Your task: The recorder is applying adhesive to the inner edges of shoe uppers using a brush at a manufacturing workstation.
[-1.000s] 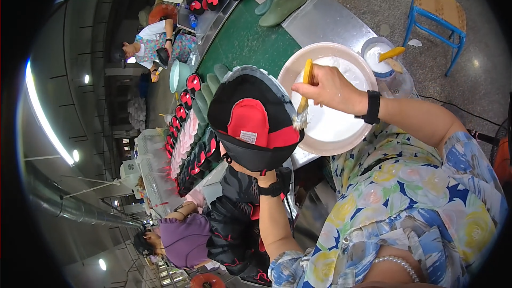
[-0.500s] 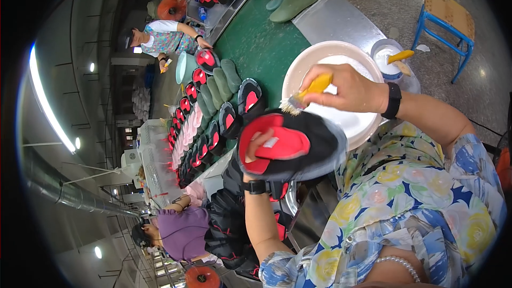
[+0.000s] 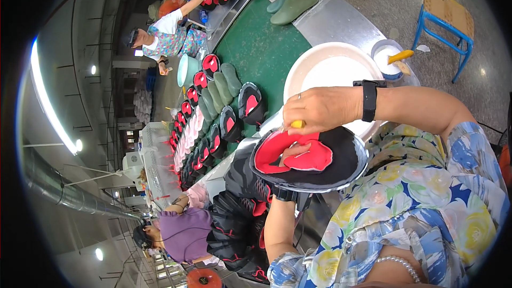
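Note:
My left hand (image 3: pixel 296 156) is pushed into a black shoe upper (image 3: pixel 345 161) with red lining and holds it up from inside; only some fingers show in the opening. A whitish edge runs around the upper's rim. My right hand (image 3: pixel 322 108) is closed around a brush (image 3: pixel 297 124), of which just the yellow handle end shows; its bristles are hidden behind the hand, close to the upper's far edge. Just beyond, a wide pale basin (image 3: pixel 292 69) holds white liquid (image 3: pixel 336 70).
A small tub (image 3: pixel 385 48) with another yellow-handled brush (image 3: pixel 401 56) stands beside the basin. Green shoe lasts (image 3: pixel 295 6) lie on the table's far end. Rows of uppers (image 3: pixel 249 101) and lasts line the left. Black uppers (image 3: pixel 229 234) are stacked near my left arm. Two co-workers (image 3: pixel 170 34) are at left.
The upper has shifted right and turned in my left hand. My right hand has rolled over, hiding the bristles. The far co-worker's hand has gone from the row of uppers to the far pile.

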The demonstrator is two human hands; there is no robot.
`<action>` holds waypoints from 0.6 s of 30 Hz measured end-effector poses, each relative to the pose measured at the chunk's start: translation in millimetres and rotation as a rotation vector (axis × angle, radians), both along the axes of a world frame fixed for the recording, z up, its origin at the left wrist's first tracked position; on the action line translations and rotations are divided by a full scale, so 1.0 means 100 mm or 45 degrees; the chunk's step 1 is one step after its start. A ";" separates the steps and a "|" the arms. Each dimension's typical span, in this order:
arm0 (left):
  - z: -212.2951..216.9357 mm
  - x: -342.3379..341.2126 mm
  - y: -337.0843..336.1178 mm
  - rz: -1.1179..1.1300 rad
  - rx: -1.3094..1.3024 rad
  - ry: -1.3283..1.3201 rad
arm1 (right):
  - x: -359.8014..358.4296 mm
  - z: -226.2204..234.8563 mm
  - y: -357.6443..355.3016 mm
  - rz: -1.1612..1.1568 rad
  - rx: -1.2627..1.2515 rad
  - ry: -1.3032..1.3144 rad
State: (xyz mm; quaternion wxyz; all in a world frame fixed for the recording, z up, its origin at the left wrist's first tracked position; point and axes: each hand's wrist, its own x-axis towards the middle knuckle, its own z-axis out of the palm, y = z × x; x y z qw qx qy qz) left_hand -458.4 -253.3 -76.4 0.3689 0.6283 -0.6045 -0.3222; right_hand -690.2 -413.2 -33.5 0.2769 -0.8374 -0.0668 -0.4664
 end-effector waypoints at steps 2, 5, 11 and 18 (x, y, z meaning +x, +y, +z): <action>0.00 -0.04 0.02 0.050 0.025 0.098 | -0.01 -0.01 0.00 -0.104 0.079 0.141; 0.02 -0.07 0.08 0.123 0.065 0.249 | -0.06 -0.03 -0.03 -0.121 0.279 0.336; 0.17 -0.09 0.15 0.323 0.187 0.660 | -0.25 -0.05 -0.18 -0.068 0.646 0.726; 0.56 -0.36 -0.02 0.420 0.379 0.933 | -0.14 0.05 -0.02 -0.107 0.267 0.044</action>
